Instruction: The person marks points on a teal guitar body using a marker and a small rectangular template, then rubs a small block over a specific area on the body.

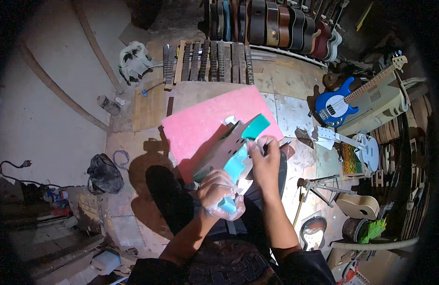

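Note:
A teal-edged piece with a greyish flat face and several dark holes rests tilted over my lap; its exact kind I cannot make out. My left hand, whitened with dust, wraps round its lower part, and a teal end shows between thumb and fingers. Higher up, my right hand is closed in a pinch against the edge, just below a curved teal section. Whatever the right fingertips hold is hidden. Beneath and beyond the piece lies a pink board, with a small white object on it.
Guitar necks lie in a row beyond the board, and guitar bodies stand in a rack behind. At right are a blue bass guitar, a pale guitar and a metal stand. A black bag sits at left.

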A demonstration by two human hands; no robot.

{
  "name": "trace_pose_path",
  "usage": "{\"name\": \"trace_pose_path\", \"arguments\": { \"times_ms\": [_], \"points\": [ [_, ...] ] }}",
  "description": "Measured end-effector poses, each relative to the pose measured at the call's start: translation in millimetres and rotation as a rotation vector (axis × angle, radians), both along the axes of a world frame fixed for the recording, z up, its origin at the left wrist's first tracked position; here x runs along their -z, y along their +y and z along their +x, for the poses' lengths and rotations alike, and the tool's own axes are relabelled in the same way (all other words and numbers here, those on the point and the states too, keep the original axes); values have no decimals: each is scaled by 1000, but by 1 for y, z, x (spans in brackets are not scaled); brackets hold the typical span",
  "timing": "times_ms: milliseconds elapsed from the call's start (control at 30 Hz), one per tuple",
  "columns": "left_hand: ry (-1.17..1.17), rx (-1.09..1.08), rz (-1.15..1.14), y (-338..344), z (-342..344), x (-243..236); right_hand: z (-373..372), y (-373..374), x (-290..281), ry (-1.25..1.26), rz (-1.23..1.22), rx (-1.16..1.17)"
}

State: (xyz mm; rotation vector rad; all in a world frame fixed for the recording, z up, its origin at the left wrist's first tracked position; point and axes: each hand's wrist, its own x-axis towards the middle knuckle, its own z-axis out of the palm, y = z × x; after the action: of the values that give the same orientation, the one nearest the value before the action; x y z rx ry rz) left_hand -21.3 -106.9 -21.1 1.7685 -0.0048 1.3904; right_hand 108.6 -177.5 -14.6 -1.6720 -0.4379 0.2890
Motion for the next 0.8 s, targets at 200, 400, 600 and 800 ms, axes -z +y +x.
{"name": "trace_pose_path", "arguments": {
  "times_ms": [200,400,600,800],
  "points": [
    [4,-11,10,1,-7,4,-7,2,-6,43,60,-36],
    [6,7,20,0,0,2,9,6,-8,120,35,-29],
    [-4,2,13,3,2,0,5,11,-13,169,58,7],
    [-5,-3,-19,2,-4,2,-13,-2,11,-185,-16,-40]
  ]
}}
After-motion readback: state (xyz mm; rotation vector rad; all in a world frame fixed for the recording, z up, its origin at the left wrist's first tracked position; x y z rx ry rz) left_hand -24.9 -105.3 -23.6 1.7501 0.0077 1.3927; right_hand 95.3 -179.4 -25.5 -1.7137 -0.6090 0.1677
